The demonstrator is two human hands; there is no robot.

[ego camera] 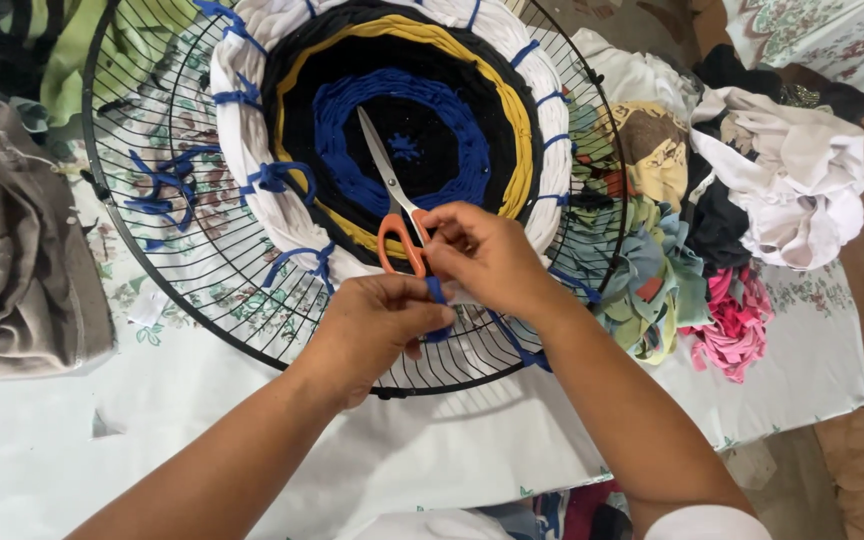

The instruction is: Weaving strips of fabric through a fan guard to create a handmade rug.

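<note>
We are tying a blue fabric strip [436, 292] at the near edge of the woven round mat [402, 130] on the wire fan grille [152, 270]. Our left hand [377, 325] and right hand [482, 255] pinch the strip with fingers closed. Next we judge it needs a firm, careful pull. The scissors [397, 205] lie on the mat.

1 head view, looking steeply down, close over the hands [432, 290] and fan grille [152, 250] on the table [452, 450].
</note>
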